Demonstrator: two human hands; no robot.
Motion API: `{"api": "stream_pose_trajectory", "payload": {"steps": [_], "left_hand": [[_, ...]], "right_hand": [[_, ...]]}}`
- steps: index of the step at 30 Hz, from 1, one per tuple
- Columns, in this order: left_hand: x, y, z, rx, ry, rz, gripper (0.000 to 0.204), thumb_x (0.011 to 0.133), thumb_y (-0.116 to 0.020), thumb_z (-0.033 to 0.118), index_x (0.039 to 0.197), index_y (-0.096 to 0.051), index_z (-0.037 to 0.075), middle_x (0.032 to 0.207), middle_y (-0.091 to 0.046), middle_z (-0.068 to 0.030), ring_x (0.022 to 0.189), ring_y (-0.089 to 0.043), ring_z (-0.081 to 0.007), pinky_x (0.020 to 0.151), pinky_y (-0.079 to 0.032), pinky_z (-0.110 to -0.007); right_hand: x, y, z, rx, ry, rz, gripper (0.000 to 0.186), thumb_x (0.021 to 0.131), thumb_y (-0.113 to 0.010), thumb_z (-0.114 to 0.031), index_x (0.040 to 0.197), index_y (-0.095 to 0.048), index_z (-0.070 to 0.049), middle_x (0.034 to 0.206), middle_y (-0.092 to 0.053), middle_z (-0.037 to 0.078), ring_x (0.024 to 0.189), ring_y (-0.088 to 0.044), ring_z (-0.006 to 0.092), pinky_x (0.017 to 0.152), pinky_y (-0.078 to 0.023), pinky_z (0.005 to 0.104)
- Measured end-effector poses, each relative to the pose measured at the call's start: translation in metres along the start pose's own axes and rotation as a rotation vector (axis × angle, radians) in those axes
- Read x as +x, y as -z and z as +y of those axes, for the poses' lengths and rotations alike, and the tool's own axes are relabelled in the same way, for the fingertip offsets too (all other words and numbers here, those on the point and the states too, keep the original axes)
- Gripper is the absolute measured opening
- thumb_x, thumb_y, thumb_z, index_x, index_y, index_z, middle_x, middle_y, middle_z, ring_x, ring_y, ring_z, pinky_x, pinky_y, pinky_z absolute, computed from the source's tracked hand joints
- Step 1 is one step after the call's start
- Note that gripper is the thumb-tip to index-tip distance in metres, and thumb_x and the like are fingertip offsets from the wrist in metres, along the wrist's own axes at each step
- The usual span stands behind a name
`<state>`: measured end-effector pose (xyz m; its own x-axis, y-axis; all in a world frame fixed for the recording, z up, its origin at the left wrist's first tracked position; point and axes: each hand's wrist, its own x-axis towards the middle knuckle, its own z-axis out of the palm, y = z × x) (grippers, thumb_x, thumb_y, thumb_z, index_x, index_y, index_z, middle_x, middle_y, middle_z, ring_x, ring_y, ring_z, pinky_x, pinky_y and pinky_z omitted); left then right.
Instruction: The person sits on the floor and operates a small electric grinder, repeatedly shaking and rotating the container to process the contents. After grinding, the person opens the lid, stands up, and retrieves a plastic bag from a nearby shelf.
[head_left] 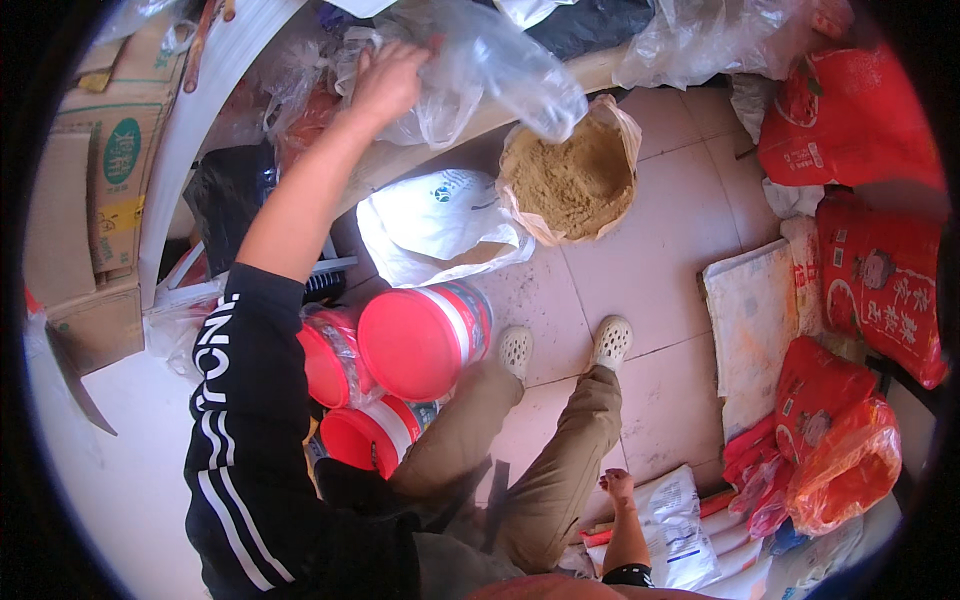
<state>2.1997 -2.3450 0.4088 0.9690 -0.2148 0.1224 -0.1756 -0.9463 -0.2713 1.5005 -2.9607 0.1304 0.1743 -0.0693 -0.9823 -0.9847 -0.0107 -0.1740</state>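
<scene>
My left hand [388, 80] reaches up to the shelf at the top, its fingers bent over a heap of thin plastic bags. A clear plastic bag [520, 75] is in its grip by the thumb side, and the bag's far end hangs past the shelf edge. The plastic partly hides the fingertips. Below that end stands an open sack [570, 185] of tan-brown coarse powder. A white sack [430, 225] lies slumped beside it. Low in the view, my right hand [620, 486] hangs by my leg with its fingers curled and nothing visible in them.
Red-lidded buckets [412, 345] stand left of my legs. Cardboard boxes [115, 180] are stacked at the far left. Red printed packages [880, 280] and an open orange-red bag [845, 470] line the right side. White packages [675, 530] lie near my right hand. The floor [660, 270] is tiled.
</scene>
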Motion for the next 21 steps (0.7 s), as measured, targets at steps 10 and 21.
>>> {"api": "stream_pose_trajectory", "payload": {"steps": [10,21], "left_hand": [[0.017,0.043,0.006,0.148,0.121,0.155,0.056,0.077,-0.054,0.001,0.132,-0.049,0.011,0.132,-0.049,-0.0084,0.129,-0.040,-0.0327,0.107,-0.025,-0.056],[0.142,0.030,-0.005,-0.077,-0.216,-0.371,0.044,0.067,-0.077,0.019,0.107,-0.063,0.009,0.126,-0.055,-0.0140,0.114,-0.053,-0.0311,0.097,-0.042,-0.042]], "right_hand": [[-0.031,-0.005,-0.024,0.081,0.003,0.060,0.016,0.091,-0.053,-0.007,0.102,-0.059,0.003,0.081,-0.066,0.013,0.064,-0.065,0.0207,0.057,-0.055,0.0303],[-0.070,-0.004,-0.015,0.221,-0.018,0.022,0.017,0.091,-0.052,-0.007,0.105,-0.058,0.000,0.082,-0.066,0.013,0.065,-0.065,0.0205,0.059,-0.055,0.0312]]}}
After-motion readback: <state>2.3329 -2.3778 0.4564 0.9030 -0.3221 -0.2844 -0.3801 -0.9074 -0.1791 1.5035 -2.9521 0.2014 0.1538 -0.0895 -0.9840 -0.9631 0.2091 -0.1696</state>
